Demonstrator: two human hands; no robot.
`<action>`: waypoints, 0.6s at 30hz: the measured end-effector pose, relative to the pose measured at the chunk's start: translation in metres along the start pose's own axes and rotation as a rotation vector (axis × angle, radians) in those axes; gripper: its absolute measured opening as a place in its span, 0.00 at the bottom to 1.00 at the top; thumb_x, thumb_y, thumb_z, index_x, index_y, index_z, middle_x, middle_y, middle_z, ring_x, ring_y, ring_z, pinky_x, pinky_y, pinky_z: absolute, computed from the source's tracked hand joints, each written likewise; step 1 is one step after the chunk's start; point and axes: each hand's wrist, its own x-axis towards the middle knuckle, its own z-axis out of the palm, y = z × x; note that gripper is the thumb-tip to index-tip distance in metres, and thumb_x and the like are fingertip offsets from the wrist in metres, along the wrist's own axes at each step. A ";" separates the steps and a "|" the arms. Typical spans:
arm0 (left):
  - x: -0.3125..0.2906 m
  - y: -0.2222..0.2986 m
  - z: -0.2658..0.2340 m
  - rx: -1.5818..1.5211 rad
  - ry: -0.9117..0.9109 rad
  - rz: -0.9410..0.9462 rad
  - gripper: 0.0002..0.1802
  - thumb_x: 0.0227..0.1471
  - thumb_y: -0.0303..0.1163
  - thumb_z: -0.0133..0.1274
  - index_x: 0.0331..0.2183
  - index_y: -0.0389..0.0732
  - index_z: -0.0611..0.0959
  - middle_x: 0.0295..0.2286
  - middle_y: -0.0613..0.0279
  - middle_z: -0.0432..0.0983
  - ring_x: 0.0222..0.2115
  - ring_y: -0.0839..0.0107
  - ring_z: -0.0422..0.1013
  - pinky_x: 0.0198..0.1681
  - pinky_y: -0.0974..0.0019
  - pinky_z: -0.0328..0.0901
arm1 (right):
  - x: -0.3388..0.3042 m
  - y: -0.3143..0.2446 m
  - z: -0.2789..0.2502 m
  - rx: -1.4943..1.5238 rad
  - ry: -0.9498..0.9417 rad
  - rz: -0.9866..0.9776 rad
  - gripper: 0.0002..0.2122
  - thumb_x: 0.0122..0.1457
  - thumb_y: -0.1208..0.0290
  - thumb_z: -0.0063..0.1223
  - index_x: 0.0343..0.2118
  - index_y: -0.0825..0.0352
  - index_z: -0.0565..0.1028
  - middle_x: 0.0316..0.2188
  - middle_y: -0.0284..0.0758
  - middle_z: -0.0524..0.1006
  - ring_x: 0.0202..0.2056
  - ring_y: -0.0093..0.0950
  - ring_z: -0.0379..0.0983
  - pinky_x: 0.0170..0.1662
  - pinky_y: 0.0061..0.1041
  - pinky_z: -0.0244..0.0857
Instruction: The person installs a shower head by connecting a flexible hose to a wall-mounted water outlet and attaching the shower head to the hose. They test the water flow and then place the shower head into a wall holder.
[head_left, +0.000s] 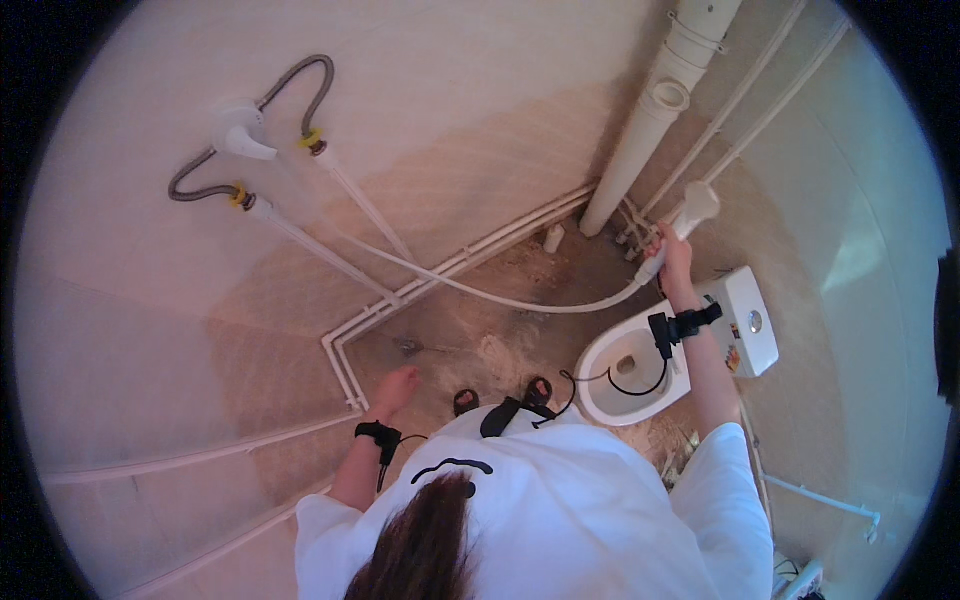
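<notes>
My right hand [676,258] is closed around the handle of a white handheld shower head [702,202], held out to the right near the wall pipes. A white shower hose [530,307] droops from the handle's lower end and curves left toward the wall. My left hand [393,391] hangs low at my left side, above the floor. Its fingers look curled together, and nothing shows in them. Beneath my right forearm is a white toilet [593,367] with its bowl uncovered. Whether water comes out of the shower head cannot be made out.
On the wall at far left sits a white mixer tap [243,135] with two braided hoses [322,88]. A thick white drainpipe [640,150] rises in the far corner. Thin pipes [470,258] run along the wall's foot. The brown floor [470,345] looks stained; dark sandals [467,401] are on my feet.
</notes>
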 end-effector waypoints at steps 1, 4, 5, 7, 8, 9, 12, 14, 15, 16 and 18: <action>-0.001 -0.001 -0.004 0.076 0.021 0.016 0.15 0.46 0.34 0.46 0.37 0.37 0.74 0.33 0.51 0.72 0.34 0.57 0.69 0.37 0.62 0.63 | 0.005 0.004 -0.002 0.000 0.010 0.012 0.09 0.49 0.70 0.49 0.18 0.66 0.63 0.11 0.31 0.62 0.13 0.23 0.60 0.18 0.23 0.58; -0.007 0.016 -0.023 0.071 0.092 0.033 0.15 0.45 0.35 0.45 0.36 0.39 0.74 0.30 0.50 0.73 0.32 0.56 0.69 0.34 0.61 0.64 | 0.004 0.009 -0.008 0.027 -0.007 0.022 0.08 0.51 0.71 0.47 0.22 0.66 0.63 0.12 0.31 0.63 0.14 0.24 0.61 0.18 0.24 0.58; -0.006 0.025 -0.028 0.077 0.112 0.003 0.14 0.46 0.35 0.45 0.36 0.39 0.74 0.29 0.51 0.73 0.32 0.57 0.69 0.34 0.62 0.64 | 0.000 0.008 -0.012 0.053 -0.010 0.012 0.07 0.51 0.71 0.47 0.23 0.66 0.63 0.13 0.31 0.63 0.15 0.24 0.61 0.19 0.24 0.59; -0.003 0.038 -0.041 0.094 0.153 -0.060 0.14 0.46 0.35 0.45 0.36 0.39 0.75 0.29 0.51 0.73 0.31 0.57 0.70 0.33 0.62 0.64 | 0.004 0.015 -0.016 0.062 -0.022 0.014 0.07 0.52 0.70 0.46 0.26 0.66 0.63 0.14 0.31 0.64 0.16 0.24 0.63 0.21 0.25 0.61; -0.003 0.039 -0.045 0.061 0.199 -0.059 0.13 0.47 0.35 0.45 0.35 0.39 0.75 0.28 0.51 0.73 0.30 0.58 0.70 0.33 0.63 0.64 | 0.003 0.017 -0.013 0.057 -0.012 0.011 0.07 0.52 0.70 0.46 0.26 0.66 0.63 0.14 0.31 0.64 0.16 0.24 0.63 0.21 0.25 0.61; -0.003 0.038 -0.049 0.029 0.245 -0.057 0.13 0.47 0.34 0.45 0.35 0.40 0.75 0.28 0.51 0.73 0.30 0.58 0.70 0.33 0.63 0.64 | 0.003 0.019 -0.011 0.052 0.000 0.009 0.07 0.52 0.70 0.46 0.26 0.66 0.63 0.14 0.31 0.64 0.17 0.24 0.63 0.22 0.25 0.62; 0.001 0.043 -0.062 -0.068 0.319 -0.026 0.12 0.48 0.34 0.45 0.35 0.40 0.75 0.28 0.52 0.73 0.30 0.60 0.70 0.32 0.64 0.64 | 0.002 0.018 -0.011 0.078 -0.036 -0.004 0.07 0.52 0.70 0.46 0.26 0.66 0.62 0.16 0.32 0.66 0.19 0.25 0.65 0.25 0.26 0.64; 0.000 0.045 -0.066 -0.109 0.334 -0.021 0.12 0.48 0.34 0.45 0.34 0.40 0.75 0.28 0.52 0.73 0.29 0.62 0.70 0.32 0.65 0.64 | 0.003 0.020 -0.009 0.102 -0.043 -0.002 0.07 0.52 0.69 0.46 0.25 0.66 0.62 0.16 0.32 0.66 0.20 0.26 0.65 0.26 0.26 0.64; 0.000 0.043 -0.068 -0.121 0.337 -0.020 0.12 0.48 0.34 0.45 0.34 0.40 0.76 0.27 0.52 0.73 0.29 0.62 0.70 0.31 0.65 0.64 | 0.005 0.022 -0.009 0.111 -0.046 0.000 0.08 0.52 0.69 0.46 0.25 0.66 0.62 0.16 0.32 0.66 0.20 0.26 0.66 0.26 0.27 0.64; 0.001 0.042 -0.068 -0.132 0.339 -0.018 0.11 0.48 0.34 0.45 0.34 0.40 0.76 0.27 0.53 0.73 0.29 0.63 0.71 0.31 0.65 0.64 | 0.007 0.024 -0.010 0.119 -0.047 0.002 0.08 0.52 0.69 0.46 0.25 0.66 0.62 0.16 0.32 0.66 0.20 0.26 0.66 0.27 0.27 0.65; -0.001 0.044 -0.065 -0.119 0.339 -0.026 0.11 0.48 0.33 0.45 0.34 0.39 0.76 0.28 0.53 0.73 0.28 0.64 0.71 0.32 0.66 0.64 | 0.008 0.026 -0.011 0.138 -0.034 0.014 0.08 0.52 0.68 0.47 0.26 0.67 0.64 0.18 0.33 0.66 0.22 0.28 0.66 0.30 0.27 0.65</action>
